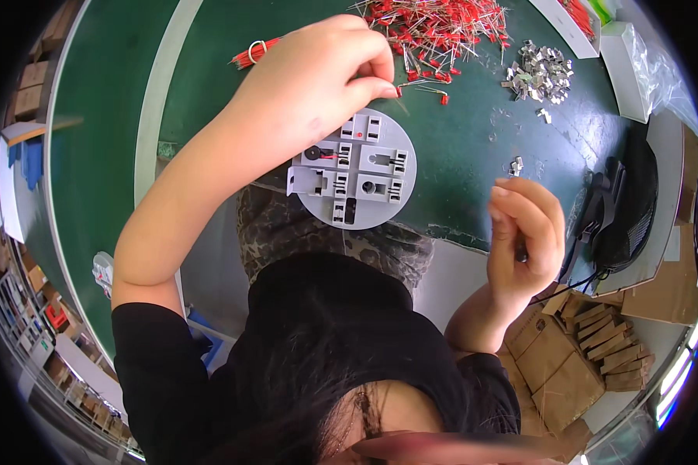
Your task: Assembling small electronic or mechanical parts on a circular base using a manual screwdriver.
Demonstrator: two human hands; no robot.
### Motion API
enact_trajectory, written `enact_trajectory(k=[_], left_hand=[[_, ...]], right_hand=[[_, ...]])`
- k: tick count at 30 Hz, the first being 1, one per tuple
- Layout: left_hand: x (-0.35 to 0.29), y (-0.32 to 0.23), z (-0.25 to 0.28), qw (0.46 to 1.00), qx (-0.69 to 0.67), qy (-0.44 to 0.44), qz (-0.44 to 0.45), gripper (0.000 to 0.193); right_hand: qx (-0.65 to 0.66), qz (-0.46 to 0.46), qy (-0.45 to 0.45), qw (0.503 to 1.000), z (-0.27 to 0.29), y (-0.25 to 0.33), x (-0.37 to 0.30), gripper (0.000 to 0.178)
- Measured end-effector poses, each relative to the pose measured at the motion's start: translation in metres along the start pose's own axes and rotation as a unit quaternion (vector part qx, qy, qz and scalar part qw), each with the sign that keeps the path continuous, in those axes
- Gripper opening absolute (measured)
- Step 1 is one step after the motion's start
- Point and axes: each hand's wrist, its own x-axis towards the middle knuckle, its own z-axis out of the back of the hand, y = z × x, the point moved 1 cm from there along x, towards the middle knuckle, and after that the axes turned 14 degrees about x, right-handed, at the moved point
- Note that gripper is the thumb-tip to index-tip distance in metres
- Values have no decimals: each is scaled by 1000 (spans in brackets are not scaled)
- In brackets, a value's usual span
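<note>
My left hand (326, 74) reaches across the bench with thumb and forefinger pinched on a small red LED (399, 91). Just beyond is a big heap of red LEDs (434, 27) with thin wire legs. Below that hand lies a round grey fixture (388, 213) at the bench's near edge. It carries several small grey blocks with slots; one block holds a black round part with red beside it (318, 153). My right hand (529, 229) is raised at the right, fingers curled and thumb near the forefinger; what they hold, if anything, is hidden. Small metal clips (516, 166) lie just past its fingertips.
A pile of metal clips (539, 74) sits at the back right, near a white box (625, 74) with clear plastic. A banded bundle of red LEDs (254, 53) lies at the far left. A black mesh pouch (628, 205) rests at the right edge, above stacked cardboard (609, 341).
</note>
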Motion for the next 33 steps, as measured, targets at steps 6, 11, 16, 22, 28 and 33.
enact_trajectory(k=[6,11,16,22,28,33], left_hand=[[-53,-8,2,985,50,-141,-88,12],[-72,-21,-22,975,116,-183,-48,17],[-68,-21,-27,969,150,-189,-52,20],[-67,-23,-30,965,177,-185,-62,22],[-66,-21,-34,957,209,-192,-63,24],[-63,-15,-28,973,160,-149,-71,26]], right_hand=[[-25,59,137,989,-20,-2,5,40],[-42,60,170,983,-29,-3,6,40],[-43,38,149,987,-27,-5,0,41],[-33,12,142,989,-27,-3,2,42],[-38,15,151,988,-30,-5,13,38],[-39,-1,144,989,-33,-2,18,32]])
